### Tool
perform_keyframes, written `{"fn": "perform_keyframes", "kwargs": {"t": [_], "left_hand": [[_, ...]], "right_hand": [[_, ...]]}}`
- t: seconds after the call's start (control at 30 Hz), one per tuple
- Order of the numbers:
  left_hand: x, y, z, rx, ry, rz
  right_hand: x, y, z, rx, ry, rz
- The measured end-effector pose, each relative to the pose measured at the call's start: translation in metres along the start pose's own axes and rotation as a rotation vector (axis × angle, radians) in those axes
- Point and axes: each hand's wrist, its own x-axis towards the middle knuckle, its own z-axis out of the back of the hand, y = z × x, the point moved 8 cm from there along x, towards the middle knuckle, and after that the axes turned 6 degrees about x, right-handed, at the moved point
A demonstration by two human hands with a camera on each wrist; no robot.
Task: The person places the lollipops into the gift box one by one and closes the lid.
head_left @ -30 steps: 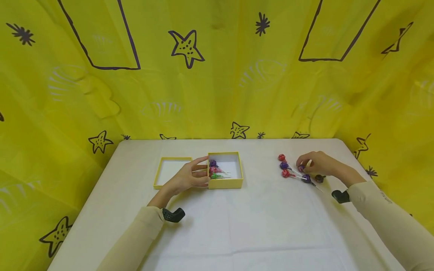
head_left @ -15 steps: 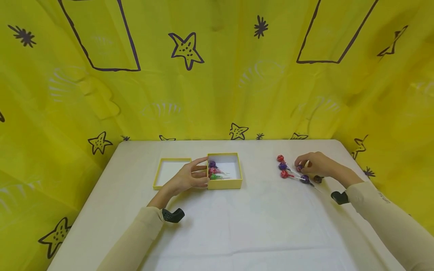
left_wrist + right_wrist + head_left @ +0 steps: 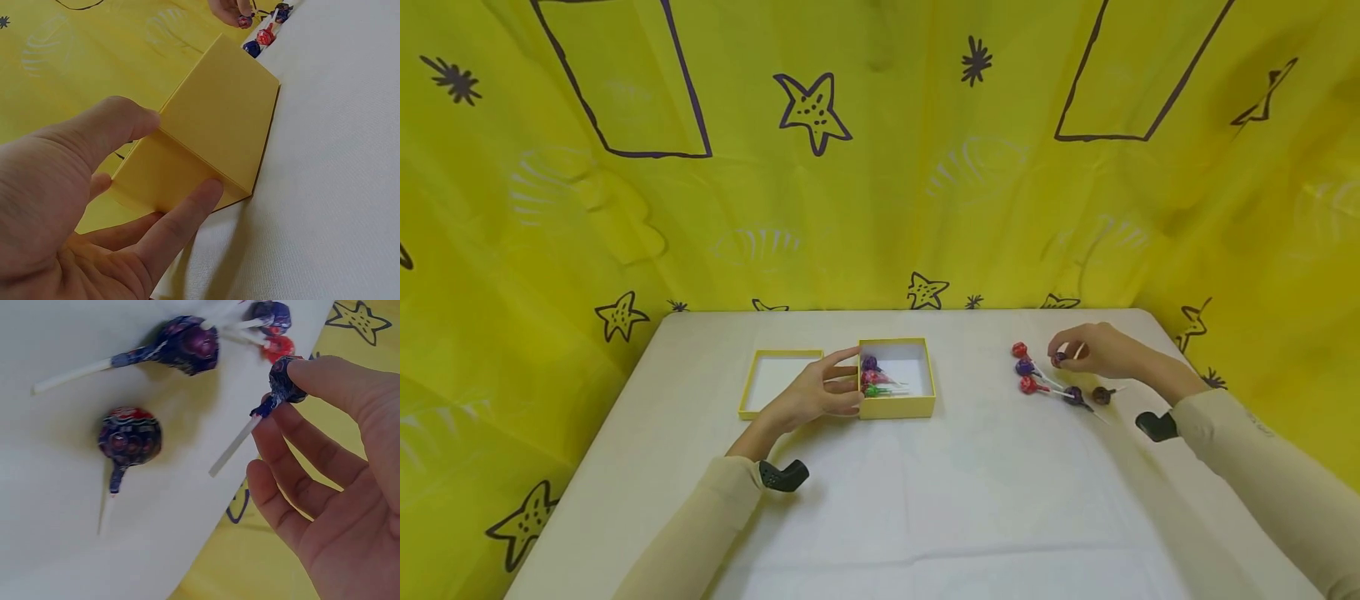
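My left hand [image 3: 808, 398] touches the left wall of a yellow box [image 3: 897, 407], with thumb and fingers spread along it. Inside the open-topped box lie several lollipops, among them a purple one [image 3: 870, 363] and a green one [image 3: 876, 390]. At the right, my right hand [image 3: 1101, 350] pinches a dark purple lollipop [image 3: 287, 380] by its wrapped head between thumb and fingers; its white stick points away from the palm in the right wrist view. Beside that hand lie more lollipops: red ones [image 3: 1028, 384], a blue-purple one [image 3: 1024, 367] and dark ones [image 3: 130, 437].
Left of the box, partly behind my left hand, lies a yellow-rimmed lid [image 3: 745, 392] with a white inside. A white cloth [image 3: 917, 500] covers the table. Yellow curtain [image 3: 880, 192] with dark star drawings hangs behind and at both sides.
My right hand has risen slightly off the table with the dark purple lollipop between its fingers, uncovering more of the dark lollipop below. The left hand and the box stay in place.
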Motion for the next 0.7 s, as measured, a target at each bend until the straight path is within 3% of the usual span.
{"fn": "perform_keyframes", "kwargs": {"t": [0.7], "left_hand": [[0.001, 0.001, 0.001, -0.001, -0.014, 0.008]], "right_hand": [[0.038, 0.072, 0.019, 0.075, 0.0, 0.083]]}}
